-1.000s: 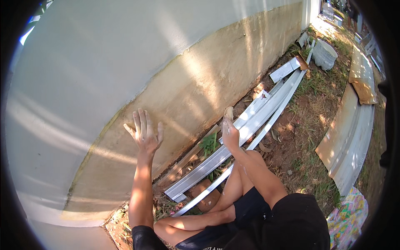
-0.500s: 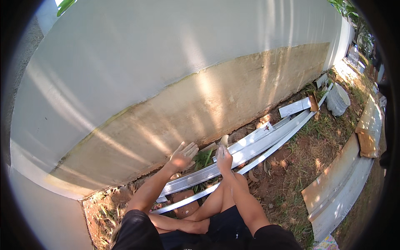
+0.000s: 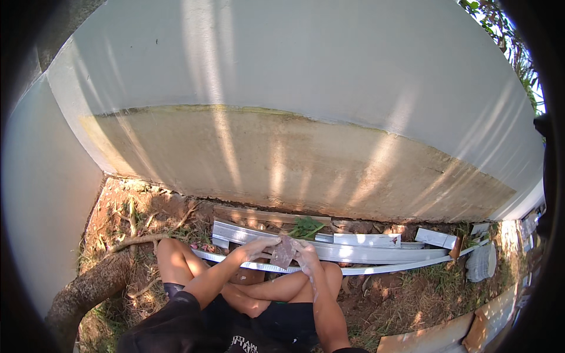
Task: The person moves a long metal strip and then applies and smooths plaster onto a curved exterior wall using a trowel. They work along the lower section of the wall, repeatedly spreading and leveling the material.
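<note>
Both my hands meet in front of my crossed legs, on either side of a small, flat, reddish-brown piece of sandpaper [image 3: 283, 253]. The fingers of my left hand [image 3: 258, 249] are closed on its left edge. My right hand [image 3: 306, 255] grips the other edge. Pale dust coats the fingers of both hands. Beyond them rises a wall [image 3: 329, 159], grey-white above and bare, stained beige along its lower part. The sandpaper is held above long white metal strips [image 3: 347, 253] lying on the ground.
A green leafy plant [image 3: 306, 227] grows by the wall's foot. A thick branch [image 3: 88, 288] lies to my left. On the right are a short white board [image 3: 435, 237], a whitish ribbed container [image 3: 481, 263] and flat panels [image 3: 424, 340] on the grass.
My left hand, which was open and raised toward the wall, has come down onto the sandpaper. My right hand has drawn in to meet it. The view has swung left.
</note>
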{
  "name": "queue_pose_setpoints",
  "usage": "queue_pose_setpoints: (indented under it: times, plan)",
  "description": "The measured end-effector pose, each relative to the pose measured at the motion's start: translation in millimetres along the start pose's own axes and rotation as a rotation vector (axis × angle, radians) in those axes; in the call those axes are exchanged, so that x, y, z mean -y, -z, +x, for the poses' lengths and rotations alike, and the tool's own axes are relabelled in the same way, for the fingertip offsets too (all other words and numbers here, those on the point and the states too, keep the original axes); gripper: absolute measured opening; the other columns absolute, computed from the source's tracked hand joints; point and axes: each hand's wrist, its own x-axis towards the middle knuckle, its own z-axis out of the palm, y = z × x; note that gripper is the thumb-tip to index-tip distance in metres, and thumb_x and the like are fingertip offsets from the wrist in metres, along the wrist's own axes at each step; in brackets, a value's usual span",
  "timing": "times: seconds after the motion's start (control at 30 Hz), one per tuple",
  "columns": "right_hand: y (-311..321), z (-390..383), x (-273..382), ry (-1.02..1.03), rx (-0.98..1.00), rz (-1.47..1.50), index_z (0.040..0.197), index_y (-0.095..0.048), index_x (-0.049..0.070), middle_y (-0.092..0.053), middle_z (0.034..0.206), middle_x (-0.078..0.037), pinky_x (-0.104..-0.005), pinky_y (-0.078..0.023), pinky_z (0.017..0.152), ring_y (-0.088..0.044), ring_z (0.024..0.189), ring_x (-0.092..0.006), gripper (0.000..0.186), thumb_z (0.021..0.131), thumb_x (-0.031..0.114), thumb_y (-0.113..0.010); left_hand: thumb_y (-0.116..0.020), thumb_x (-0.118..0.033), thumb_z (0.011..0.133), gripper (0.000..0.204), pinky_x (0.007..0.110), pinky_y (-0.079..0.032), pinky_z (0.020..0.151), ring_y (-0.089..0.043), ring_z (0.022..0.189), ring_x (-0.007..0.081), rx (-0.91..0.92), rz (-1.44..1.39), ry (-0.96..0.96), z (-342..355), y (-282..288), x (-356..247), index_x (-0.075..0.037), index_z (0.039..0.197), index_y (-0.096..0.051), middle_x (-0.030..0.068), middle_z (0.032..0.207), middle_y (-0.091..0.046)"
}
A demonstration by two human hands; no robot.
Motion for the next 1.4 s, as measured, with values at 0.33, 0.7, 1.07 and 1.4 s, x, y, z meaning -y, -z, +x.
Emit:
queue_pose_setpoints:
  times: [0.33,0.7,1.07,1.4]
  plan:
    - [-19,-10,-17,-0.060,-0.093,-0.478,0.090,-0.064,0.000,-0.063,0.078,-0.002,-0.0214,-0.046,0.061,-0.058,0.070,-0.0083,0.013,0.086,0.013,-0.064,-0.063,-0.016,0.085,0.038,0.031,-0.049,0.084,-0.059,0.098,0.0162,0.105,-0.205,-0.130,-20,10,34,-0.003,0.120,-0.053,0.0059,0.109,-0.060]
    - [-61,-27,-57,-0.135,0.069,0.075,0.125,-0.047,0.006,-0.059,0.112,-0.010,-0.0342,-0.053,0.079,-0.062,0.095,-0.0198,0.042,0.090,0.026,-0.058,-0.061,-0.010,0.086,0.033,0.034,-0.052,0.082,-0.061,0.095,0.0185,0.065,-0.358,-0.247,-53,15,36,-0.002,0.117,-0.053,0.0072,0.108,-0.061]
    - [-116,-53,-79,-0.034,-0.067,0.121,0.120,-0.050,0.008,-0.061,0.103,-0.004,-0.0323,-0.050,0.080,-0.060,0.091,-0.0148,0.040,0.087,0.028,-0.061,-0.061,-0.005,0.084,0.032,0.030,-0.049,0.073,-0.061,0.084,0.0177,0.085,0.031,-0.264,-55,25,11,0.003,0.113,-0.052,0.0102,0.099,-0.061]
    - [-135,-56,-72,0.161,-0.353,-0.294,0.113,-0.058,0.007,-0.060,0.074,-0.001,-0.0250,-0.046,0.058,-0.057,0.061,-0.0085,0.035,0.093,0.035,-0.052,-0.052,-0.007,0.091,0.025,0.029,-0.047,0.075,-0.058,0.085,0.0166,0.204,0.275,-0.392,-48,17,11,0.006,0.112,-0.054,0.0104,0.099,-0.061]
